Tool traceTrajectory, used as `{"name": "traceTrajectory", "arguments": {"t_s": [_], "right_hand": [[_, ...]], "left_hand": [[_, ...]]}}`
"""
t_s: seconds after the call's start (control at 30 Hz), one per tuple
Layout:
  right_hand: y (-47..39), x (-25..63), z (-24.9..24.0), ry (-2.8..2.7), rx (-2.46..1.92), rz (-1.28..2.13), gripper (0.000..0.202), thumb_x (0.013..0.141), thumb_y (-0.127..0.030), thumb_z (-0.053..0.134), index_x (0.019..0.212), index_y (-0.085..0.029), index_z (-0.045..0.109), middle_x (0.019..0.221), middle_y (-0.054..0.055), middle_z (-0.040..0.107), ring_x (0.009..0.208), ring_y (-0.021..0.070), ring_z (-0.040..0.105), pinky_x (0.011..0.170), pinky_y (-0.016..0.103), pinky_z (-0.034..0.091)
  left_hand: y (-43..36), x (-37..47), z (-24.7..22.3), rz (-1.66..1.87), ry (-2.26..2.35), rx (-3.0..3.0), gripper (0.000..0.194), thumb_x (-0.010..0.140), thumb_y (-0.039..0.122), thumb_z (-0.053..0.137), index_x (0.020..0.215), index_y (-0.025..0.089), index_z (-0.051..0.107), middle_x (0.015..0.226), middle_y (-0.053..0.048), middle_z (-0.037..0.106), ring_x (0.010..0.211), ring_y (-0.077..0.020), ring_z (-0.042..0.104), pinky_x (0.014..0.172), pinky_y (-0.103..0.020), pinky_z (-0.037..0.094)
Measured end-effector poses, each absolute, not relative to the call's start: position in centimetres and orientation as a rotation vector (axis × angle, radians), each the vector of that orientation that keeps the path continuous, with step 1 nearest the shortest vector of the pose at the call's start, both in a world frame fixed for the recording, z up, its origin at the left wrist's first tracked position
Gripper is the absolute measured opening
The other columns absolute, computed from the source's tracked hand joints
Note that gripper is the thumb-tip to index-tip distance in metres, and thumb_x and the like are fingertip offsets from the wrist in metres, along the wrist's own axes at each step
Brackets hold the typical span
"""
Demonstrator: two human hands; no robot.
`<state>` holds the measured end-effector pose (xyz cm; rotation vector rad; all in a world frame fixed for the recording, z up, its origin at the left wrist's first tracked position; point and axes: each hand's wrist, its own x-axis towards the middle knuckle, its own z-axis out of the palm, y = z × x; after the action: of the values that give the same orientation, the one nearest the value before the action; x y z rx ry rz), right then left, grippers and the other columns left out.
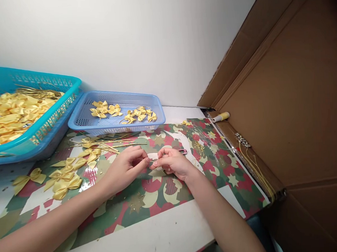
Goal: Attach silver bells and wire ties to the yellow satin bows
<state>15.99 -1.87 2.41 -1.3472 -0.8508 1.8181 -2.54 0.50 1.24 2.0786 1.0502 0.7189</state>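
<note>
My left hand point(129, 165) and my right hand point(172, 163) meet fingertip to fingertip above the patterned sheet. Thumb and fingers of each are pinched together, with a thin gold strand point(151, 160) faintly visible between them. What else they may hold is too small to tell. Yellow satin bows point(66, 178) lie left of my left hand. Gold wire ties point(110, 145) are spread just behind it. Partly hidden behind my right hand is a small pink-handled tool point(182, 151).
A turquoise basket point(68, 101) heaped with bows and gold ties stands at the left. Beside it a blue basket point(116, 128) holds several bows. Along the right edge, by a cardboard wall point(282, 97), lie a yellow-and-white roll point(221, 117) and pale yellow cords point(258, 170).
</note>
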Motion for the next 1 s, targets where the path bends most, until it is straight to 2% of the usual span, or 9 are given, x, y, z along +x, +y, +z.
{"name": "traceTrajectory", "arguments": {"t_s": [0.33, 0.53, 0.73, 1.0], "right_hand": [[-1.79, 15.42, 2.35, -0.838, -1.455, 1.743, 0.013, 0.054, -0.014, 0.054, 0.063, -0.02, 0.048, 0.043, -0.001, 0.062, 0.036, 0.0045, 0.023, 0.039, 0.017, 0.011], [-1.73, 15.41, 1.92, -0.819, -1.45, 1.691, 0.012, 0.05, -0.013, 0.048, 0.059, -0.02, 0.049, 0.035, -0.005, 0.051, 0.034, 0.006, 0.033, 0.039, 0.017, 0.01], [-1.77, 15.42, 1.72, -0.815, -1.441, 1.664, 0.012, 0.048, -0.014, 0.047, 0.057, -0.02, 0.049, 0.037, -0.007, 0.046, 0.035, 0.0064, 0.037, 0.039, 0.018, 0.008], [-1.86, 15.48, 1.77, -0.824, -1.45, 1.642, 0.011, 0.048, -0.014, 0.047, 0.058, -0.019, 0.048, 0.046, -0.007, 0.048, 0.037, 0.0049, 0.039, 0.039, 0.018, 0.01]], "left_hand": [[0.33, -2.17, 1.31, 0.709, 1.074, 2.089, 0.037, 0.091, 0.043, 0.048, 0.064, 0.022, 0.062, 0.066, -0.002, 0.056, 0.069, -0.0201, 0.052, 0.061, -0.03, 0.038], [0.5, -2.25, 1.2, 0.713, 1.129, 2.068, 0.033, 0.088, 0.04, 0.049, 0.062, 0.022, 0.059, 0.066, -0.002, 0.059, 0.07, -0.021, 0.055, 0.062, -0.031, 0.039], [0.64, -2.35, 1.0, 0.723, 1.16, 2.063, 0.031, 0.087, 0.036, 0.049, 0.06, 0.022, 0.057, 0.064, -0.001, 0.06, 0.067, -0.0204, 0.055, 0.061, -0.03, 0.039], [0.83, -2.75, 0.61, 0.718, 1.2, 2.066, 0.029, 0.086, 0.033, 0.049, 0.06, 0.022, 0.057, 0.065, 0.0, 0.062, 0.067, -0.0198, 0.056, 0.062, -0.029, 0.039]]}}
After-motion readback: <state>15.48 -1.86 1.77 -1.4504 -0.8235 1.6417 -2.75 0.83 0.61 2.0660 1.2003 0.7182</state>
